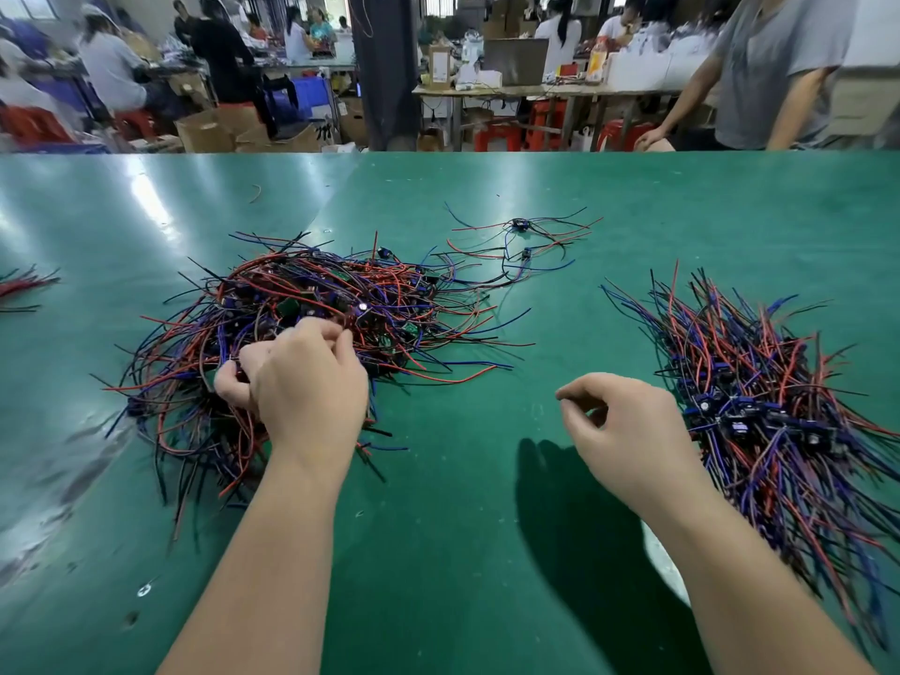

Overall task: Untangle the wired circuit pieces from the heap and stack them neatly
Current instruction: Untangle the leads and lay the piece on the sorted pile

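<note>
Two hands are over the desk (438, 552). The right hand (628, 431) hovers between the piles, fingers loosely curled round nothing, its shadow on the desk below. The left hand (297, 377) is down on the near side of the heap (341, 304), fingers and thumb curled onto a few wires (221, 350); whether a board is in that grip I cannot tell.

To do this pull well, I judge the left hand should lift slowly by the board rather than by one lead. The free right hand can come over to press the tangle down and tease off any loops that snag. A hard tug would likely drag neighbours along or strain a solder joint.

The stack (759, 397) lies to the right, boards roughly in the middle and leads fanned out, so a freed piece should go on it the same way round. Farther off, two loose pieces (521, 236) lie apart behind the heap. Beyond the desk's far edge, people (117, 65) are at work.
</note>
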